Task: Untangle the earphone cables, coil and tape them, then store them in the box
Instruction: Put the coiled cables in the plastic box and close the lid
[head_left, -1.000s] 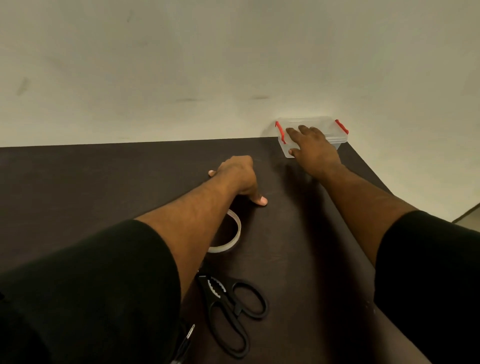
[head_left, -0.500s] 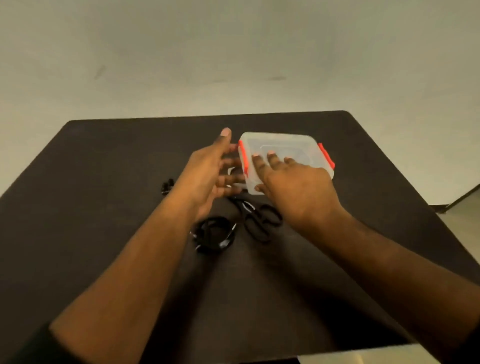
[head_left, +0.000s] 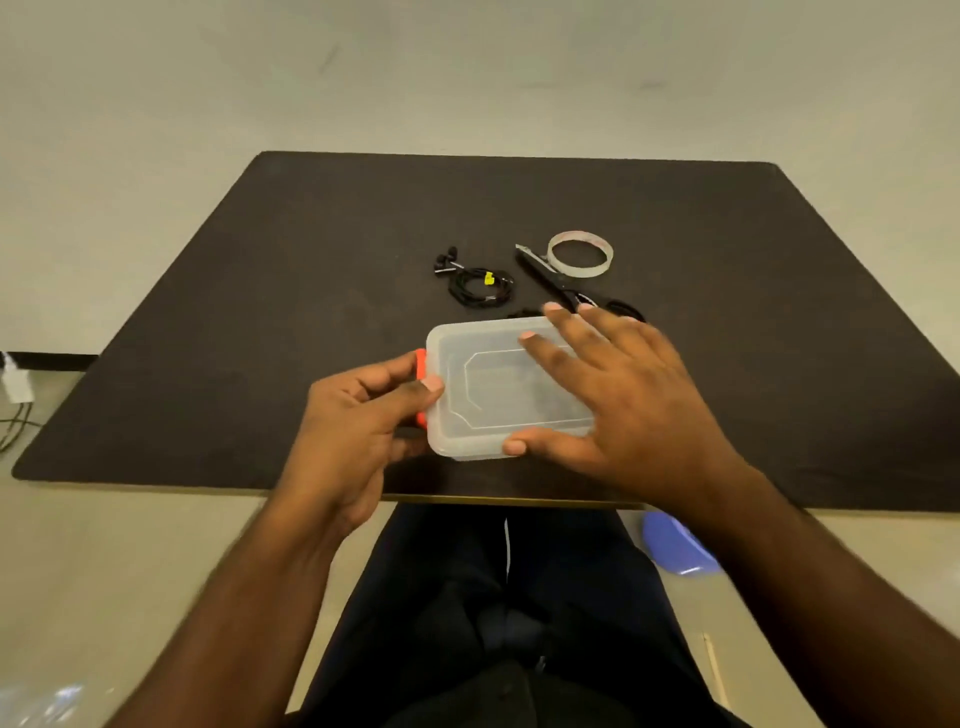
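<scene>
A clear plastic box with red side clips sits near the front edge of the dark table, lid on. My left hand pinches the red clip on its left side, thumb on the lid corner. My right hand lies over the lid's right half, fingers spread and thumb against the front wall. Behind the box lies a coiled black earphone cable with a yellow tag and its earbuds at the upper left. A tape roll and black scissors lie to the right of it.
My lap in dark trousers is below the table's front edge. A blue object lies on the floor at the right. A white plug with wires sits by the table's left corner.
The box has come toward me, from beside the scissors to the front of the table. My left hand now pinches its red clip. The view has tilted down.
</scene>
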